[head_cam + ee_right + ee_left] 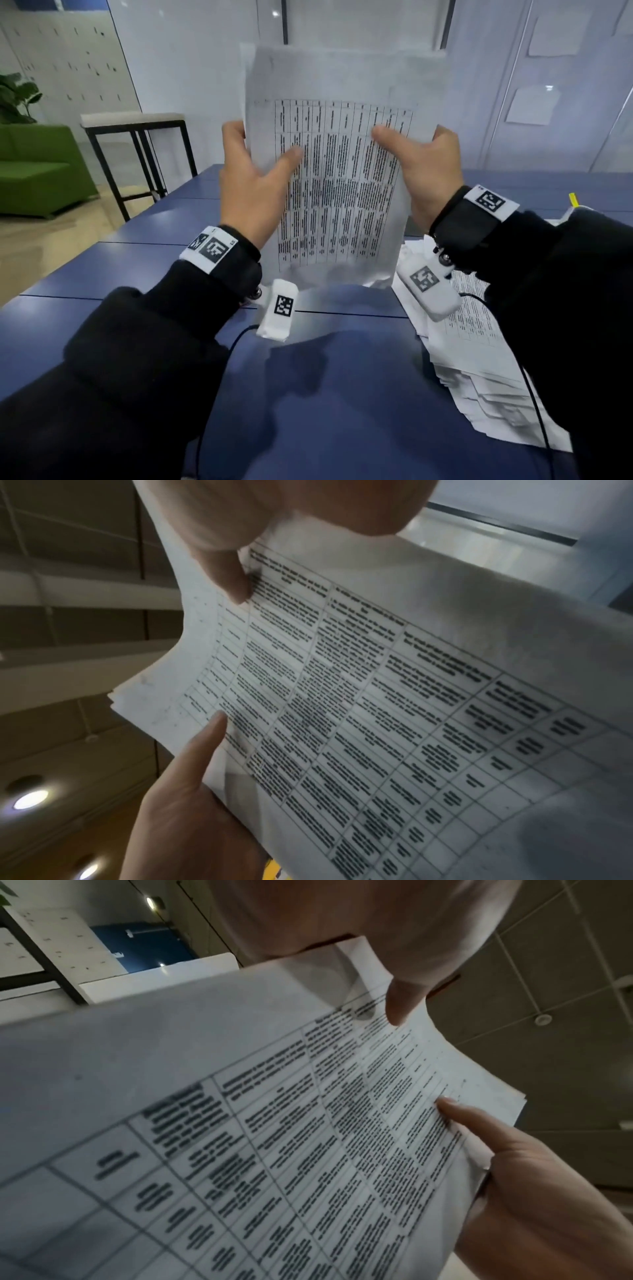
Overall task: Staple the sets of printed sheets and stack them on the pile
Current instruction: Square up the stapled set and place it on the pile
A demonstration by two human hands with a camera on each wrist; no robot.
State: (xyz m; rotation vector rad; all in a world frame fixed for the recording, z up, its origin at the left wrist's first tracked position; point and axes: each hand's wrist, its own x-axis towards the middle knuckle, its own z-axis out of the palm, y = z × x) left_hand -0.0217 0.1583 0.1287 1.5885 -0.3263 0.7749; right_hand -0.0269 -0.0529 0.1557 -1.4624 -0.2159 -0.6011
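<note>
The left hand (251, 171) and right hand (424, 168) each pinch a side edge of the set of printed sheets (342, 164) (thumbs in front), holding it upright above the desk (137, 274); the pile (479, 359) lies at the desk's right edge.

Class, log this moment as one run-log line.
hands: left hand, right hand grip set of printed sheets upright above table | pile: at right | stapler: unseen
</note>
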